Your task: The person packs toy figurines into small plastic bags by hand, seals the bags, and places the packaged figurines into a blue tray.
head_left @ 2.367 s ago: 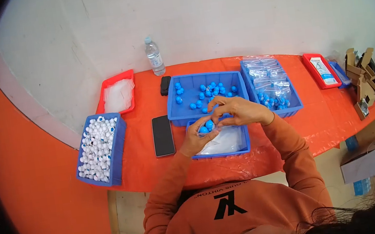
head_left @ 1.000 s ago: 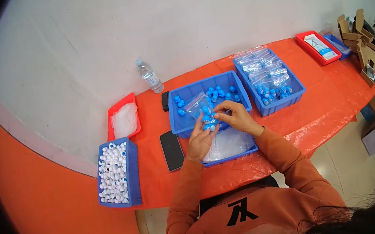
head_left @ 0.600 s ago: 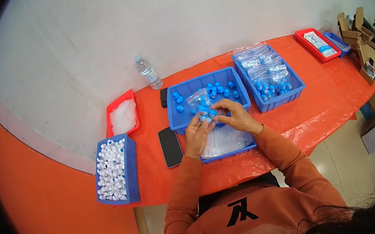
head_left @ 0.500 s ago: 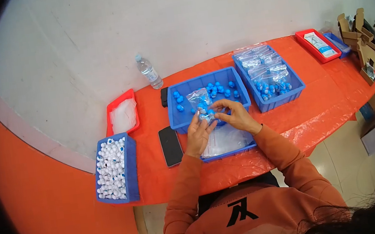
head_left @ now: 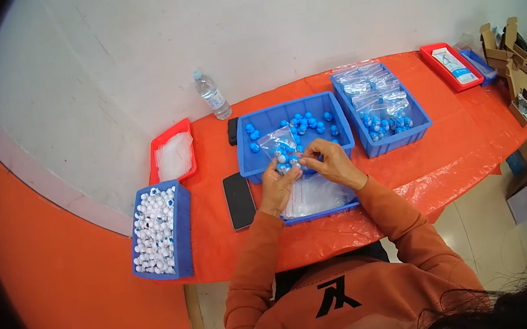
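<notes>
A clear zip bag [head_left: 277, 140] with several small blue and white ball-shaped pieces in it is held over the near edge of a blue bin [head_left: 257, 166]. My left hand [head_left: 277, 188] is closed on the bag's left side. My right hand [head_left: 333, 164] has its fingers pinched at the bag's right side, by the pieces. Loose blue pieces [head_left: 301, 121] lie in the bin behind the bag. Flat clear bags [head_left: 318, 196] lie in a blue tray below my hands.
On the right, another blue bin [head_left: 400, 141] holds filled bags. To the left are a blue bin [head_left: 184, 241] of white pieces, a red tray [head_left: 154, 153] of flat bags and a phone [head_left: 240, 201]. A water bottle [head_left: 212, 96] stands by the wall.
The bag has tilted slightly, and its pieces show more clearly between my hands. My right fingers have drawn in closer together. The whole view has shifted a little.
</notes>
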The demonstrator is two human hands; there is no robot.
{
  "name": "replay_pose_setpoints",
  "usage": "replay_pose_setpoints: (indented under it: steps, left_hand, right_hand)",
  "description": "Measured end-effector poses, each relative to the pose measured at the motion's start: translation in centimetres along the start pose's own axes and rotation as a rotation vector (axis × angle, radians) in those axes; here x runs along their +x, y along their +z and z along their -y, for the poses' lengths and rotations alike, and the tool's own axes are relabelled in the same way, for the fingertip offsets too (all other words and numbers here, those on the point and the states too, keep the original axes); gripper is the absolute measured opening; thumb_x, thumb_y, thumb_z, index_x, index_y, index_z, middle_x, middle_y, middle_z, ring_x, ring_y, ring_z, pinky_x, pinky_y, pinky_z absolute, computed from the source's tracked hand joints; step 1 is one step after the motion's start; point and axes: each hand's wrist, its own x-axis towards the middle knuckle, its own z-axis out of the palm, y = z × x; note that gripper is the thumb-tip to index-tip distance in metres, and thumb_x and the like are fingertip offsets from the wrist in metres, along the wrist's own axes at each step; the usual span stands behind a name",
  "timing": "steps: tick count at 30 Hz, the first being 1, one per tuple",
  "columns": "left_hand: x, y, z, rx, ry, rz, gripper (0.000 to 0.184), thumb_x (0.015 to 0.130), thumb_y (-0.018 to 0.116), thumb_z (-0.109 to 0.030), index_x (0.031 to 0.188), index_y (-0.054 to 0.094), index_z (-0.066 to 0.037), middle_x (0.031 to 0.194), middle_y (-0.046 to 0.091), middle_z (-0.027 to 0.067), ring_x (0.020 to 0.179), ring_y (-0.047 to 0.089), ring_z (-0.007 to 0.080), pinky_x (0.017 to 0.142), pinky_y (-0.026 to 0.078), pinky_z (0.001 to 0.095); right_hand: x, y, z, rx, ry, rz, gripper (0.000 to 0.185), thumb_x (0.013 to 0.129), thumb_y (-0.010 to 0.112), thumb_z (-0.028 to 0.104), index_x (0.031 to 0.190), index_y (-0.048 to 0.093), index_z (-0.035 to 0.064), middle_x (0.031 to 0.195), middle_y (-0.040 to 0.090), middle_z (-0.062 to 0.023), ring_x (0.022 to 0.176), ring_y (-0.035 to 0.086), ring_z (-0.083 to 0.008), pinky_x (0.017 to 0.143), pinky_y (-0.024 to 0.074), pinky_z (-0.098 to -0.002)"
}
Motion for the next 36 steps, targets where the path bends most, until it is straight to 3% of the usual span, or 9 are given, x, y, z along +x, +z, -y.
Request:
replay_pose_setpoints:
  steps: [1,5,10,15,21,25,30,36]
  left_hand:
    - [0.0,-0.1,-0.1,0.001,0.001,-0.002,0.045,0.08,0.062,0.009,0.121,0.049,-0.005,0.111,0.059,0.0138,0.097,0.061,0.0198,0.085,0.051,0.0275]
    - [-0.5,0.2,-0.1,0.082,-0.062,0.164,0.038,0.08,0.068,0.001,0.116,0.054,-0.004,0.1,0.063,0.0105,0.086,0.062,0.0171,0.076,0.051,0.025]
    - [-0.6,0.0,0.3,0.375,-0.12,0.115,0.042,0.077,0.072,0.0,0.114,0.053,-0.002,0.095,0.064,0.0119,0.081,0.063,0.0161,0.072,0.051,0.0223]
    - [-0.5,0.6,-0.2,0.723,-0.108,0.033,0.046,0.074,0.076,-0.004,0.114,0.053,0.0,0.092,0.065,0.0108,0.08,0.064,0.0154,0.071,0.052,0.0234]
    - [-0.7,0.5,0.1,0.647,-0.133,0.054,0.045,0.077,0.072,-0.003,0.117,0.052,-0.001,0.099,0.064,0.0117,0.088,0.064,0.017,0.079,0.053,0.0278]
    - [-0.9,1.0,0.1,0.041,-0.185,0.236,0.045,0.08,0.068,-0.001,0.122,0.05,-0.002,0.108,0.061,0.0126,0.097,0.062,0.0198,0.088,0.051,0.0333]
    - [-1.1,1.3,-0.7,0.025,-0.251,0.197,0.047,0.082,0.067,-0.004,0.125,0.047,-0.003,0.113,0.057,0.0138,0.101,0.058,0.021,0.093,0.048,0.0371]
    - [-0.9,0.2,0.0,0.14,-0.245,0.186,0.047,0.082,0.065,0.0,0.125,0.047,-0.004,0.111,0.06,0.013,0.1,0.061,0.0233,0.091,0.05,0.0381]
  right_hand:
    - [0.3,0.0,0.4,0.002,-0.001,0.001,0.017,0.08,0.069,0.012,0.094,0.066,0.0033,0.078,0.062,-0.0041,0.066,0.052,-0.011,0.058,0.0437,-0.022]
    - [1.1,-0.8,2.5,0.601,0.182,-0.009,0.018,0.08,0.07,0.012,0.094,0.065,0.0026,0.081,0.063,-0.003,0.067,0.052,-0.009,0.061,0.0436,-0.0181]
    - [0.9,-0.7,1.1,0.507,0.084,-0.068,0.017,0.081,0.07,0.012,0.094,0.065,0.0025,0.076,0.061,-0.0026,0.061,0.049,-0.0084,0.056,0.0411,-0.0169]
    - [0.9,-0.9,1.2,0.546,0.168,-0.088,0.014,0.079,0.071,0.01,0.089,0.064,0.0026,0.075,0.06,-0.0022,0.061,0.049,-0.0068,0.057,0.041,-0.0157]
    - [0.9,-1.3,1.1,0.501,0.157,0.069,0.011,0.079,0.071,0.01,0.082,0.062,0.0037,0.069,0.057,-0.0018,0.058,0.048,-0.006,0.054,0.0398,-0.0157]
    - [0.8,-1.5,1.1,0.469,0.199,-0.08,0.014,0.079,0.072,0.012,0.077,0.061,0.0039,0.063,0.054,-0.0002,0.053,0.045,-0.006,0.05,0.038,-0.0164]
    - [0.7,-1.4,1.7,0.459,0.208,-0.152,0.016,0.081,0.071,0.015,0.075,0.061,0.0041,0.059,0.052,0.0009,0.05,0.042,-0.0059,0.047,0.0356,-0.017]
    - [0.6,-1.2,1.0,0.452,0.17,-0.213,0.02,0.083,0.069,0.018,0.071,0.06,0.0051,0.057,0.05,0.0012,0.05,0.041,-0.0055,0.045,0.0336,-0.0172]
